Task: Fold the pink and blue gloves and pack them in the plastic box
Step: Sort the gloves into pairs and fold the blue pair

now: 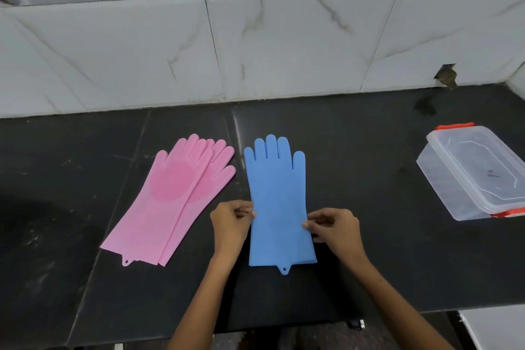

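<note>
Pinching the two side edges of the blue gloves, the left hand and the right hand have fingers closed on the rubber. They lie flat on the black counter, with the pink gloves just beside them. A plastic box with its lid on sits far right.

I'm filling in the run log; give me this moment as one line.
stage: fold not begun | left hand: pinching blue glove left edge | right hand: pinching right edge | pink gloves: flat, overlapping | plastic box: lidded
</note>
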The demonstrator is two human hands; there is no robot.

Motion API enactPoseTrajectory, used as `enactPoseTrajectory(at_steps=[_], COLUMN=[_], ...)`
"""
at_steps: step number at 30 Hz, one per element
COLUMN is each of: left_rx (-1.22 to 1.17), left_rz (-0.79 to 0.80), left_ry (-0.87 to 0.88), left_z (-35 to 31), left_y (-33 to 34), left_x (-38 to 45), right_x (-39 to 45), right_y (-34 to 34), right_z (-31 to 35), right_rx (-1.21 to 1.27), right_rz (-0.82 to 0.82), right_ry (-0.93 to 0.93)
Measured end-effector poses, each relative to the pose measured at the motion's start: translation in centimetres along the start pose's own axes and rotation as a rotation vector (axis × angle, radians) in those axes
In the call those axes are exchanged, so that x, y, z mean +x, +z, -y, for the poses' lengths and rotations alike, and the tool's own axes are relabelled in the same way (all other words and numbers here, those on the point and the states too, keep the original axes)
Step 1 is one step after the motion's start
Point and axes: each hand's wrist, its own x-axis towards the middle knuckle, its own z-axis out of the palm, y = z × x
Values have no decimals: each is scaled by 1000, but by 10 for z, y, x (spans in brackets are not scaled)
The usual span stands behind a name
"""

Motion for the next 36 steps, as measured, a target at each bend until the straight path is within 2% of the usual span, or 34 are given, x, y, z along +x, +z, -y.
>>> enactPoseTrajectory(at_steps=[10,16,20,22,25,29,32,36], left_rx=[61,41,57,110,271,492,662,765], left_rz=[18,21,47,35,38,180,334,431], left_ry=[-23,-42,-1,90,385,726,820,936], left_z=[7,12,16,15,14,13,22,39], left_y=[4,6,4,0,-8,-12,-17,-30], left_x=[-10,-7,-6,-5,2,21,34,45], right_x=[-14,-13,-12,-6,12,42,56,67], right_y=[8,3,1,-3,-10,-15,-19,-28], right_z=[-10,-17,-20,-18,-10,3,0,-9], right_rx=[-228,-181,-183,-231,-281,-421,-513,-532], right_rz=[-27,-24,16,3,-16,203,379,402], right_ry=[-30,-21,-89,-172,-377,-608,-637,-610])
